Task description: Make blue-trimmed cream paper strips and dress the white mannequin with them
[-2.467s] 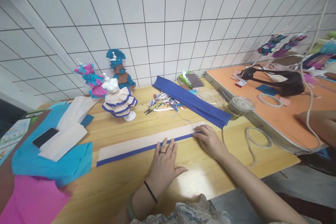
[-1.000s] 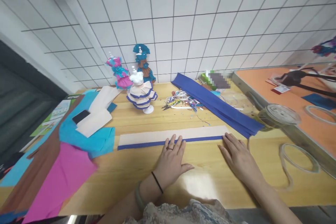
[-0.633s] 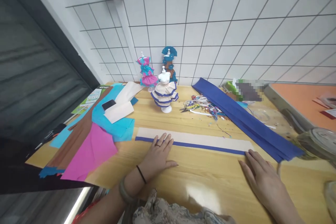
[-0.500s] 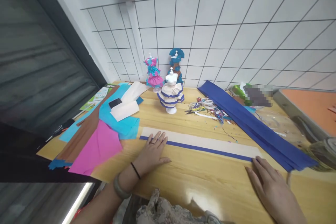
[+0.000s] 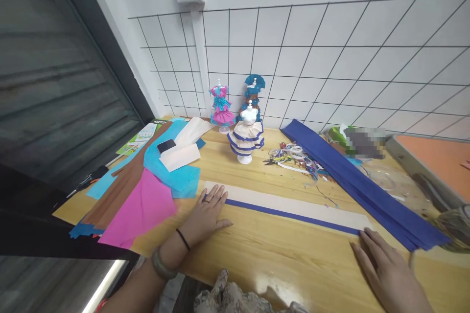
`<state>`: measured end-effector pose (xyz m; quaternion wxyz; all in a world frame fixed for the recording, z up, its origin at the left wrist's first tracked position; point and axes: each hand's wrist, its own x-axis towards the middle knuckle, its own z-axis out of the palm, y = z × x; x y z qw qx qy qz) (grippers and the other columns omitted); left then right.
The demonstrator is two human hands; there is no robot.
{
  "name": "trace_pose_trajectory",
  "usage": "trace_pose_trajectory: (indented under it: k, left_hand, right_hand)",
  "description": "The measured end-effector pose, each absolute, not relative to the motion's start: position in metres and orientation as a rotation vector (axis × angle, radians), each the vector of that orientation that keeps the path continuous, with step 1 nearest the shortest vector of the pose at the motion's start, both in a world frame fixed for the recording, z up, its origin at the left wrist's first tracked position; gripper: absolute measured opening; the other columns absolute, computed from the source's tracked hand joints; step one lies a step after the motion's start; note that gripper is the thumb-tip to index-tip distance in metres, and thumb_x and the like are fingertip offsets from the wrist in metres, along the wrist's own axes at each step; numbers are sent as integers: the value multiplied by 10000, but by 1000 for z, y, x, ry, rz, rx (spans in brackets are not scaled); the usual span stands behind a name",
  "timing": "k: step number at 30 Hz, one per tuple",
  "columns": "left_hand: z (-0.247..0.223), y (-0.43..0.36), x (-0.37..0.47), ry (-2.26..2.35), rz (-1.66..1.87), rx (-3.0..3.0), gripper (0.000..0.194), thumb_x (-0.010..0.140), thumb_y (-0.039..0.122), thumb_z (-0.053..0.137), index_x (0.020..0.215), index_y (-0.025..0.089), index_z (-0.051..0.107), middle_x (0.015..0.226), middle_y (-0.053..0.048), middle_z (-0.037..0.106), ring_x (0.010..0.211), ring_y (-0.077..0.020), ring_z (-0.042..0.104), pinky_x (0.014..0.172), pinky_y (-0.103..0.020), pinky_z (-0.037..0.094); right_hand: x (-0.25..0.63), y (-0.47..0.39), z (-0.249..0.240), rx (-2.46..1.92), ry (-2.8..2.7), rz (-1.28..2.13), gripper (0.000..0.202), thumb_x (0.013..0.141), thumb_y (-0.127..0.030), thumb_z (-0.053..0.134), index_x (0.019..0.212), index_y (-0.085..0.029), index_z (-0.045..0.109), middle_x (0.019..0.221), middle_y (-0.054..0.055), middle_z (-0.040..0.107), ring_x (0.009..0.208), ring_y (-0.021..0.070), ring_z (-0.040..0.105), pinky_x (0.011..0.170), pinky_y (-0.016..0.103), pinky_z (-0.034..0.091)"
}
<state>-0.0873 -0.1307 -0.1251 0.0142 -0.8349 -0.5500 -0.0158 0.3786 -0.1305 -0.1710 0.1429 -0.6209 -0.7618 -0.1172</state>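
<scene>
A long cream strip (image 5: 286, 200) with a blue band along its near edge lies flat on the wooden table. My left hand (image 5: 207, 212) rests spread over the strip's left end. At its right end, my right hand (image 5: 389, 264) touches the corner with its fingertips, thumb apart. Behind the strip stands a small white dress form (image 5: 249, 116) wearing a cream ruffled skirt (image 5: 246, 138) with blue edges. A folded blue sheet (image 5: 352, 186) lies diagonally on the right.
Pink (image 5: 143, 208), brown and turquoise sheets spread over the left side. Two dressed forms, one pink and turquoise (image 5: 222, 107), one teal and brown, stand by the wall. Scraps and cords (image 5: 293, 154), a glass jar (image 5: 455, 227) and an orange-bottomed tray (image 5: 433, 156) are to the right.
The view has shifted, so the table's things appear slightly lower and further right. My left hand has slid a little left along the strip; my right hand stays at the right end.
</scene>
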Motion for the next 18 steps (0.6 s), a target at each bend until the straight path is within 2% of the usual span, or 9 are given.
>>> trace_pose_trajectory:
  k: [12, 18]
  left_hand:
    - [-127, -129, -89, -1648, -101, -2572, 747, 844, 645, 259, 1381, 133, 347, 1428, -154, 356, 1338, -272, 281, 1070, -463, 255]
    - [-126, -128, -90, -1605, -95, -2560, 745, 842, 644, 269, 1374, 129, 357, 1424, -149, 366, 1328, -280, 303, 1052, -468, 287]
  right_hand:
    - [381, -131, -178, -1836, -2178, -387, 590, 861, -523, 277, 1140, -96, 574, 1252, 153, 554, 1181, 305, 485, 1014, 492, 331]
    - [380, -131, -181, -1840, -2156, -356, 584, 850, -526, 313, 1147, -94, 570, 1277, 147, 535, 1184, 293, 484, 999, 457, 366]
